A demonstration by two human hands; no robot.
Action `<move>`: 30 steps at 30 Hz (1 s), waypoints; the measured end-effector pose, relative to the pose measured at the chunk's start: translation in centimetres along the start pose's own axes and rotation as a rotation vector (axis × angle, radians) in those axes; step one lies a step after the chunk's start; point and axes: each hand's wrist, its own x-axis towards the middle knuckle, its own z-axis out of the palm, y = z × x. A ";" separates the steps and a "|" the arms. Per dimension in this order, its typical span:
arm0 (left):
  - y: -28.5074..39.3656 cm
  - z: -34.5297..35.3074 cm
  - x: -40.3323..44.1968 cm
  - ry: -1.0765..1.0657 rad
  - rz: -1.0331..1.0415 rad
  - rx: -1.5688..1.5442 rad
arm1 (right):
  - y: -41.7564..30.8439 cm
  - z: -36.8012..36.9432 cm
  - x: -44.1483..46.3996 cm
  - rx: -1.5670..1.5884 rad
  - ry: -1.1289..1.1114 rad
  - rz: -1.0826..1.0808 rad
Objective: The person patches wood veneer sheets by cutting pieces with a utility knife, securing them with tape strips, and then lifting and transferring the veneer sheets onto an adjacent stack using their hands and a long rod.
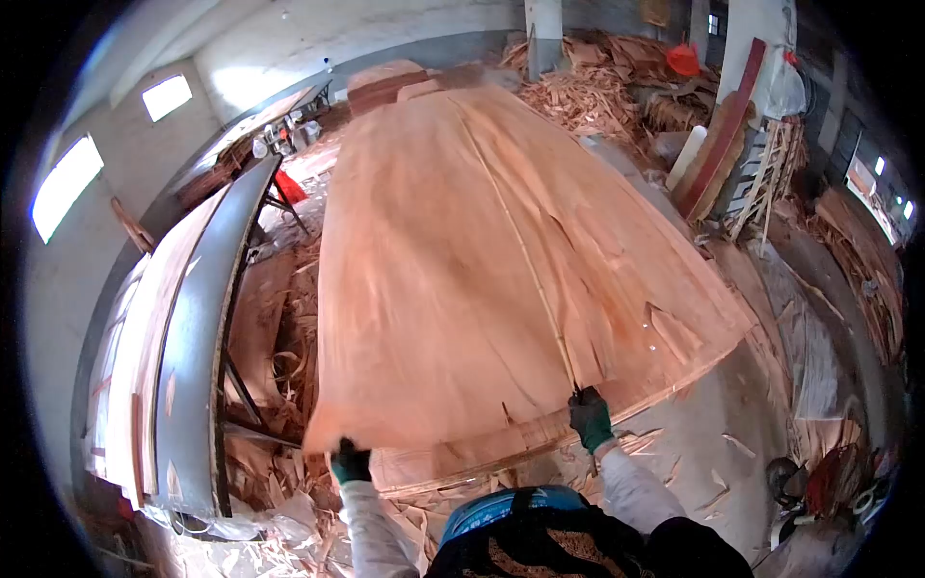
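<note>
A large, thin reddish wood sheet (424, 279) lies over a wide stack, its surface wavy, with a torn flap near the right edge. My left hand (350, 461), in a dark and green glove, grips the sheet's near left corner, which is slightly lifted. My right hand (590, 416), gloved the same way, is closed round the near end of a long thin stick (525, 252) at the sheet's near edge. The stick runs away from me across the sheet. The fingertips of both hands are partly hidden.
On the left stands a long table (198, 347) with a dark top and wood strips. Wood scraps (588, 101) are heaped at the back by a pillar (544, 39). Boards (718, 154) lean at the right. Loose scraps litter the floor (718, 433).
</note>
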 end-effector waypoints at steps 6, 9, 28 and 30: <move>9.6 7.7 8.6 0.024 -0.126 0.025 | -3.0 1.9 0.3 0.013 -0.012 -0.089; 12.8 12.8 11.8 0.025 0.078 0.326 | -4.6 2.4 0.3 0.101 -0.051 0.005; 20.8 41.0 -6.0 -0.363 0.786 0.566 | -1.6 2.5 1.1 -0.069 -0.057 -0.333; 19.8 35.8 -5.6 -0.285 0.729 0.452 | -3.3 1.2 0.8 -0.224 -0.037 -0.445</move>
